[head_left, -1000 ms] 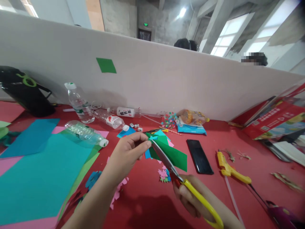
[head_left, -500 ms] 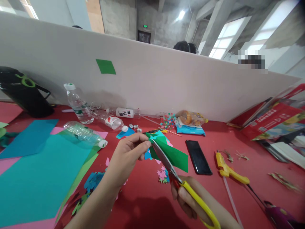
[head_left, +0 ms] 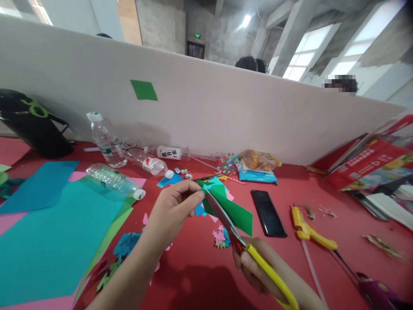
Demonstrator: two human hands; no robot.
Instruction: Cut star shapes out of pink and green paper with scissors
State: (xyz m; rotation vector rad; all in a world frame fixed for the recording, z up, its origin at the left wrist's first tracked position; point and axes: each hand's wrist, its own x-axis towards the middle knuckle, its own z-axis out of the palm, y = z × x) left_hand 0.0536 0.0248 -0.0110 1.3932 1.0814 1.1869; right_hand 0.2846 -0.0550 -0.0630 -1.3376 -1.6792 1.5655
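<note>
My left hand pinches one end of a strip of green paper between thumb and fingers. Wrapped round the yellow handles of the scissors is my right hand. The blades lie across the green paper, their tips close to my left fingertips; part of the paper sits behind them. Beneath the blades, on the red table, lies a small heap of pink, green and blue paper stars. Blue and pink paper scraps lie behind my left fingers.
Large teal paper sheets cover the left side. Several plastic bottles and a black flask stand or lie towards the white partition. At right are a phone, a yellow glue gun and a red box.
The free end of the green paper has shifted slightly left and down beside the blades. Both hands stay nearly in place.
</note>
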